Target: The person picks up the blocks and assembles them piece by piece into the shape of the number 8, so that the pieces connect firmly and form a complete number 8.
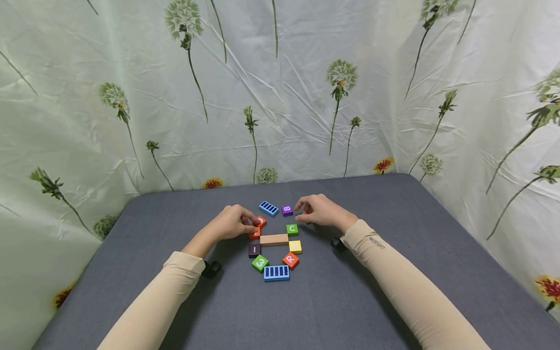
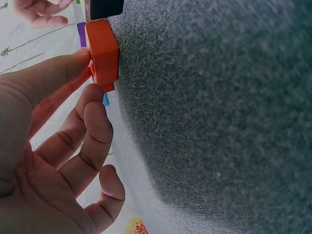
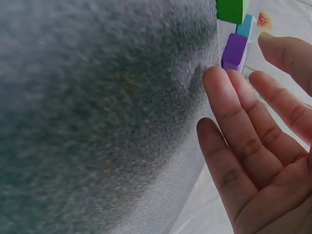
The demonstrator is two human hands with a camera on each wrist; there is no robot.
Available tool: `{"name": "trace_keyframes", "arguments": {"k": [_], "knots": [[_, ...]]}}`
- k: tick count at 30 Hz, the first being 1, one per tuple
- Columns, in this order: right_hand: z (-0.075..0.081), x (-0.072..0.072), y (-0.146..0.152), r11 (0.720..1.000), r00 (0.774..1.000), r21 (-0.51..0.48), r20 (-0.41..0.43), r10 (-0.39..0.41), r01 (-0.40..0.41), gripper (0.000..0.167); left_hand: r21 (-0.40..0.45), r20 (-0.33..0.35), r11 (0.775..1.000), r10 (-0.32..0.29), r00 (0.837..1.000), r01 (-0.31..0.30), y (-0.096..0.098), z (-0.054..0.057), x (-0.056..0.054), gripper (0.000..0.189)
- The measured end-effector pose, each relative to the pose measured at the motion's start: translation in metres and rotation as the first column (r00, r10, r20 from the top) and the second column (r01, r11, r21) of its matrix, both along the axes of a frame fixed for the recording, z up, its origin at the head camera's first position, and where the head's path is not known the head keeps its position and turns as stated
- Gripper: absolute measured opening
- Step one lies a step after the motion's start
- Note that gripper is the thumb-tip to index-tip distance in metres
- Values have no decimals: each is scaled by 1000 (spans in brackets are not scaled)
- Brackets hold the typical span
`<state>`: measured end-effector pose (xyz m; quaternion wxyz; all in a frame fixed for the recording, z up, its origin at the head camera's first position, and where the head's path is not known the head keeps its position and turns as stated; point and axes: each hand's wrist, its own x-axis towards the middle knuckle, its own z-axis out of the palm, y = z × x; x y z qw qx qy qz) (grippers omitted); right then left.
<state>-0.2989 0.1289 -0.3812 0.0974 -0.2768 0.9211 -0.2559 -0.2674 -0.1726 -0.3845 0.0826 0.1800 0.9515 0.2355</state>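
Observation:
My left hand (image 1: pixel 232 222) is over two orange letter blocks on the left side of a ring of blocks. Its thumb touches the nearer orange block (image 2: pixel 105 51), and the index finger reaches the farther orange block (image 1: pixel 261 221). The other fingers bend loosely beside them, holding nothing. To the right, my right hand (image 1: pixel 323 211) hovers with parted fingers and nothing between them. Nearest to it are the purple block marked 8 (image 1: pixel 287 210) and the green C block (image 1: pixel 292 230). In the right wrist view, a gap separates the fingertips from the purple block (image 3: pixel 235 51).
A tan wooden bar (image 1: pixel 274 240) spans the ring's middle. Around it lie a dark block (image 1: pixel 254 251), a green 3 block (image 1: pixel 260 263), an orange R block (image 1: pixel 290 260), a yellow block (image 1: pixel 295 247) and blue slotted pieces (image 1: pixel 276 273) (image 1: pixel 269 209). A grey cloth covers the table (image 1: pixel 350 301).

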Motion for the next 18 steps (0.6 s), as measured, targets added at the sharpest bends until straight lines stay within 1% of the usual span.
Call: {"name": "trace_keyframes", "arguments": {"k": [5,12,18], "knots": [[0,-8,-6,1000,1000,18,-11,-18,18,33,0,6,1000,0,1000,0,0,1,0,20],[-2,-14,-14,999,999,44,-38,-17,19,32,2,4,1000,-3,1000,3,-1,0,0,19],[-4,-19,-21,997,999,69,-43,-29,32,34,8,6,1000,-1,1000,0,-2,0,-1,18]]}}
